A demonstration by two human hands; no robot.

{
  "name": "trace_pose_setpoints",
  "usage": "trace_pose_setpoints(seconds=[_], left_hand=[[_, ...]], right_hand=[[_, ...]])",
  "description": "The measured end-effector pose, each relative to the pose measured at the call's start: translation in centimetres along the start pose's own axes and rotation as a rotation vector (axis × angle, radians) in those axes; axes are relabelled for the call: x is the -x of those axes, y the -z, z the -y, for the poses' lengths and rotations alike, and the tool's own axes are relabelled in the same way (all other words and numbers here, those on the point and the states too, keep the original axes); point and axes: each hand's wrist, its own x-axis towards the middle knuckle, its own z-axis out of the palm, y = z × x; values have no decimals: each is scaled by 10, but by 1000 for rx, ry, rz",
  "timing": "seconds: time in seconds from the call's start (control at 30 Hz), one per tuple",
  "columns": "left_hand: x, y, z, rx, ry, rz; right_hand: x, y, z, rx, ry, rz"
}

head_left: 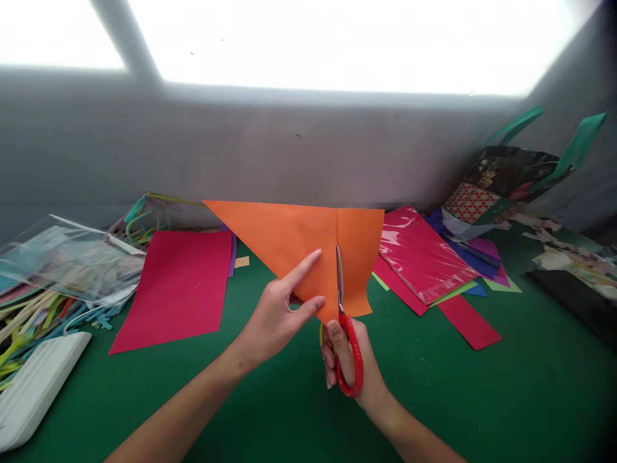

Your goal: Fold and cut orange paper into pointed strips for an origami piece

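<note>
An orange sheet of paper (289,238) is held up over the green table, its left part tapering to a point. My left hand (277,315) grips it near the lower edge, with thumb and forefinger on the near face and the other fingers hidden behind. My right hand (369,360) is closed round the red handle of a pair of scissors (351,360). Their blades lie along a vertical line in the paper, with the lower part cut and a strip hanging to the right. A bit of yellow shows at the handle's other side.
A dark pink sheet (180,283) lies left, beside a plastic bag (72,257), coloured strips (38,321) and a white paper trimmer-like device (43,389). Wrapped pink paper (424,251), a pink strip (470,321) and a patterned bag (482,193) are right. A pale wall stands behind.
</note>
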Motion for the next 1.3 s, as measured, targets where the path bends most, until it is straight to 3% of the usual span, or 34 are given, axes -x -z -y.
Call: trace_pose_setpoints(seconds=[0.23, 0.5, 0.9, 1.3], left_hand=[[-1, 2, 1, 35, 32, 9], [-1, 0, -1, 62, 42, 57], [4, -4, 0, 190, 67, 188], [9, -6, 4, 215, 53, 199]], right_hand=[[-1, -4, 4, -76, -73, -12], [-7, -2, 3, -128, -13, 10], [-7, 1, 9, 2, 30, -39], [-7, 2, 9, 21, 17, -68]])
